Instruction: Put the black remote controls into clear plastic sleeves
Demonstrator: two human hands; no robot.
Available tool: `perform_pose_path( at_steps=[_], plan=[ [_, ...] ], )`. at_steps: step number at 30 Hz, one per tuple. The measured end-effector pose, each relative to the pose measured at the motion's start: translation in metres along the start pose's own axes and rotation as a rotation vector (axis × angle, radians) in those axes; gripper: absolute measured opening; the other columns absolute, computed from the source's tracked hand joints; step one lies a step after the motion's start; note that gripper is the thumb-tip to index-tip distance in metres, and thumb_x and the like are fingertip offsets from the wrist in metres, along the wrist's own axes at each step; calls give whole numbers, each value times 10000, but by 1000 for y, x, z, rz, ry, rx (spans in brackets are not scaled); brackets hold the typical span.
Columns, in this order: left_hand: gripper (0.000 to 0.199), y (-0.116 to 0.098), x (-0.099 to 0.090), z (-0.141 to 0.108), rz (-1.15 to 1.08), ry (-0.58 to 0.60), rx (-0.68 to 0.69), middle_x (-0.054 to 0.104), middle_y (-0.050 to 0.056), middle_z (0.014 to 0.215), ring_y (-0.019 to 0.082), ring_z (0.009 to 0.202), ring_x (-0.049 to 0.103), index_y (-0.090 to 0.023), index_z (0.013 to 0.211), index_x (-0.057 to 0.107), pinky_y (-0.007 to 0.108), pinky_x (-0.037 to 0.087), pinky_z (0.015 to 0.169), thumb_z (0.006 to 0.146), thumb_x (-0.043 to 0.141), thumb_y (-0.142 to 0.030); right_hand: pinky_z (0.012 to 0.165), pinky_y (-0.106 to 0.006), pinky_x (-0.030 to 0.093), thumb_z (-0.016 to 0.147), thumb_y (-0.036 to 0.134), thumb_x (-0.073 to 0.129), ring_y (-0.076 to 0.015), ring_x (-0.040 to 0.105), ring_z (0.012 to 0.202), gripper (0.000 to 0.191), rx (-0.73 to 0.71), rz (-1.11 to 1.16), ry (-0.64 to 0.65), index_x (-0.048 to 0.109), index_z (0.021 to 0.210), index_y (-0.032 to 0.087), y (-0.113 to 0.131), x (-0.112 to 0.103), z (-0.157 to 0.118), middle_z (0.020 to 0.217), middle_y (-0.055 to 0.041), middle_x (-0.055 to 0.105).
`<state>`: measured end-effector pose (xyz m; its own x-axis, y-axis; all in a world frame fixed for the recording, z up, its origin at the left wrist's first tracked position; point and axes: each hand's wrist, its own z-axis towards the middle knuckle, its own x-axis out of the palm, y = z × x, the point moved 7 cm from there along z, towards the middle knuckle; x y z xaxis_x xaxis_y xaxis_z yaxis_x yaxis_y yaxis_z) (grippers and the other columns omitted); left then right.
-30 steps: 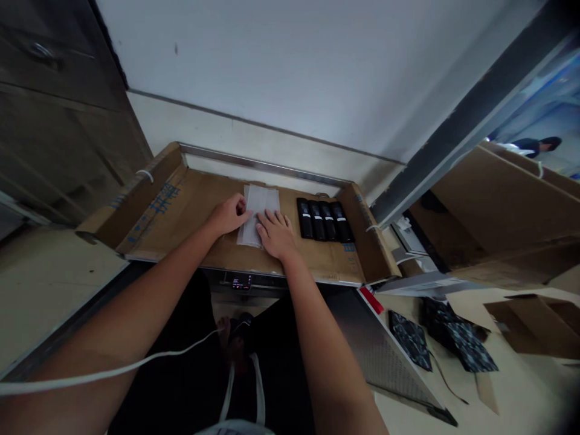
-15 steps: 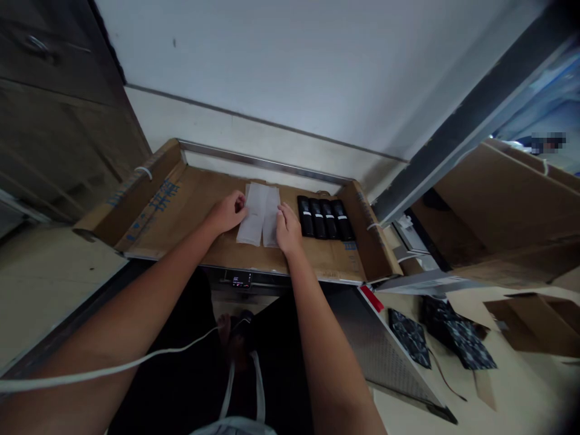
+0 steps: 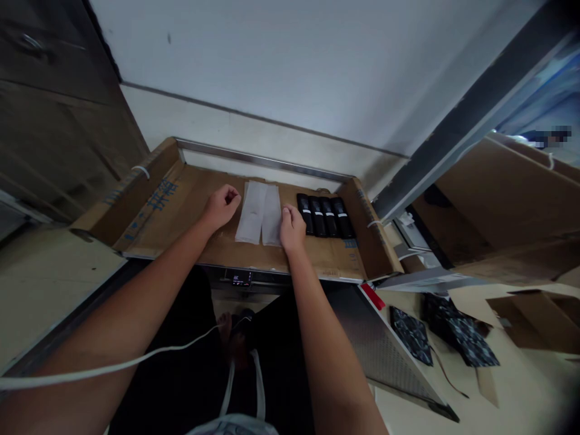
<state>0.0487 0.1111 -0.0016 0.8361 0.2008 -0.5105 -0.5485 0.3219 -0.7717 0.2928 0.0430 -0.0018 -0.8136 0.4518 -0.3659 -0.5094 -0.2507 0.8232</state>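
Two flat, whitish, translucent strips like thin sleeves or bags (image 3: 252, 212) lie side by side on a cardboard-lined tray (image 3: 194, 187), with a narrow gap between their lower ends. Left of them, my left hand (image 3: 222, 206) is raised with its fingers curled in and no object showing in it; it is apart from the strips. My right hand (image 3: 292, 227) is closed close against the right strip's right edge; whether it touches is unclear, and nothing shows in it. Several black oblong pieces with white bands (image 3: 325, 216) lie in a row right of that hand.
Cardboard side walls (image 3: 369, 226) bound the tray, and a white panel (image 3: 272, 60) rises behind. A small lit display (image 3: 241, 278) sits below the front edge. A pale cable (image 3: 113, 368) crosses my left forearm. Cardboard boxes (image 3: 534, 320) and dark patterned pieces (image 3: 466, 338) are at right.
My left hand has drawn back leftward from the left strip. My right hand has shifted slightly right, its fingers more closed, off the right strip's face. The strips have hardly moved.
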Motion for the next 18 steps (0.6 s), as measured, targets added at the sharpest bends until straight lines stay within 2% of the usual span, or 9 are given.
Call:
perform_pose_path(
  at_steps=[4, 7, 12, 15, 18],
  plan=[
    [113, -2, -1, -1, -16, 2, -16, 625, 10, 787, 140, 699, 527, -203, 881, 612, 284, 428, 682, 871, 576, -309, 972, -363, 502, 965, 357, 434, -224, 669, 1052, 321, 55, 36, -86, 688, 1052, 182, -1, -9, -2, 1092, -96, 745],
    [104, -4, -3, -1, -37, -14, -16, 618, 8, 773, 139, 698, 529, -201, 867, 611, 285, 427, 686, 866, 575, -298, 913, -366, 514, 966, 331, 407, -227, 665, 977, 310, 59, 17, -205, 666, 1024, 172, 4, -26, -6, 1015, -100, 729],
    [109, -3, -4, -2, -49, -18, -36, 616, 7, 763, 141, 704, 538, -201, 866, 615, 283, 428, 685, 863, 571, -301, 958, -459, 466, 863, 247, 525, -280, 613, 995, 203, 11, -304, -460, 624, 1026, 176, 13, -66, -19, 1042, -136, 682],
    [128, -3, -5, -2, -52, -19, -40, 629, 9, 778, 140, 709, 543, -198, 873, 618, 284, 432, 693, 868, 562, -313, 943, -475, 466, 833, 211, 531, -292, 605, 975, 183, 5, -388, -471, 621, 990, 183, 13, -74, -23, 1015, -136, 680],
    [123, -3, -3, -1, -74, -15, -39, 632, 8, 782, 140, 714, 544, -200, 862, 617, 284, 428, 696, 857, 573, -315, 912, -451, 477, 837, 204, 523, -280, 603, 935, 165, -60, -405, -421, 627, 964, 191, 19, -69, -24, 973, -120, 682]
  ],
)
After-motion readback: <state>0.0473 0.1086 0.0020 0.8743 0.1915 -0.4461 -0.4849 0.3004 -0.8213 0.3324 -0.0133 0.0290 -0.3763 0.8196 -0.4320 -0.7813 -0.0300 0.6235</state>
